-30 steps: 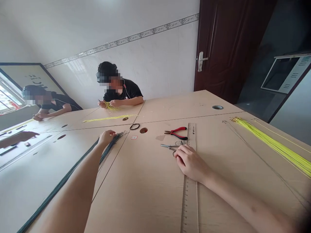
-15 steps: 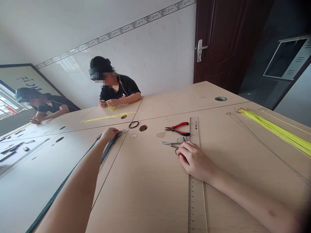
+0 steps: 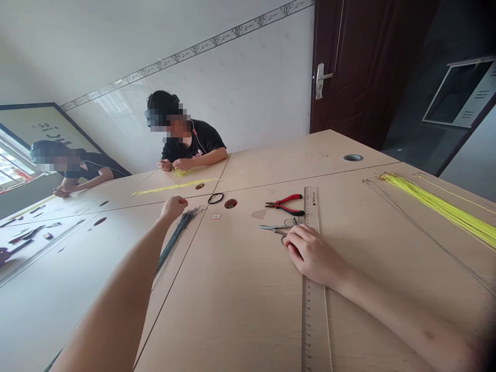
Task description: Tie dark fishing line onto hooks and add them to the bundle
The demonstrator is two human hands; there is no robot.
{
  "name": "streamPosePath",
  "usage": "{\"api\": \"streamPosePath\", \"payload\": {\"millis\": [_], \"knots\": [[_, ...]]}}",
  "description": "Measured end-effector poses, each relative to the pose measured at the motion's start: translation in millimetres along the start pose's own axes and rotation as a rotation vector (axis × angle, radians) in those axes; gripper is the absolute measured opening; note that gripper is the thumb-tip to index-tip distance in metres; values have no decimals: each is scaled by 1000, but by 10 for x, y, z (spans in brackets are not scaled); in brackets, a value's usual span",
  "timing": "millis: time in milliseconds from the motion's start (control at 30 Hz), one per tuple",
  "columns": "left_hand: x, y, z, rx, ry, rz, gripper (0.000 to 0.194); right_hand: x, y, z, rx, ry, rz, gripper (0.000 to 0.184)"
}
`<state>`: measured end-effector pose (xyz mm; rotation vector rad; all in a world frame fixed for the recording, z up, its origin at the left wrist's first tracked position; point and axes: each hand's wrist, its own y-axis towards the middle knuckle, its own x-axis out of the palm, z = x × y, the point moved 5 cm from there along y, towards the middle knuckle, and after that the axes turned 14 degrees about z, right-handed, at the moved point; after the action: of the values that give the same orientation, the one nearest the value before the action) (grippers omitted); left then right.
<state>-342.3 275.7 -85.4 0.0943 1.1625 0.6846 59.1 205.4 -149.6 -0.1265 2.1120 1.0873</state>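
Note:
My left hand [image 3: 174,208] is just above and left of a bundle of dark green cords [image 3: 176,237] with small metal ends. Its fingers are pinched together; what they hold, if anything, does not show. My right hand [image 3: 312,253] lies across a clear ruler [image 3: 310,320], fingers curled by the handles of small scissors [image 3: 273,228]. I cannot make out what is inside those fingers. A thin pale cord [image 3: 328,330] runs along the ruler's right edge. Beyond the scissors lie red-and-black pliers [image 3: 287,204].
Yellow cords [image 3: 437,206] lie on the right of the table [image 3: 240,299]. A black ring [image 3: 216,198] and a small label [image 3: 216,216] sit near a cable hole [image 3: 231,204]. Across the table a person [image 3: 191,139] handles yellow cords; another person [image 3: 83,163] sits farther left.
My left hand has moved slightly up and left, off the dark green bundle. A strand of dark cords beside my left forearm is now mostly hidden. My right hand stays by the scissors.

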Motion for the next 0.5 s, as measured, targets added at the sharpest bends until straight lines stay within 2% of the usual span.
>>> {"api": "streamPosePath", "payload": {"millis": [100,200,333,500], "knots": [[-158,83,63,-13,61,27,27,-4,-3,-3,-3,-10,-4,11],[-412,179,194,2,67,102,28,-3,-11,0,-5,-23,-6,11],[-889,275,484,50,38,266,29,20,-11,15,-10,-42,-6,13],[-1588,281,884,101,-20,512,28,48,-7,51,-25,-60,-6,15]]}}
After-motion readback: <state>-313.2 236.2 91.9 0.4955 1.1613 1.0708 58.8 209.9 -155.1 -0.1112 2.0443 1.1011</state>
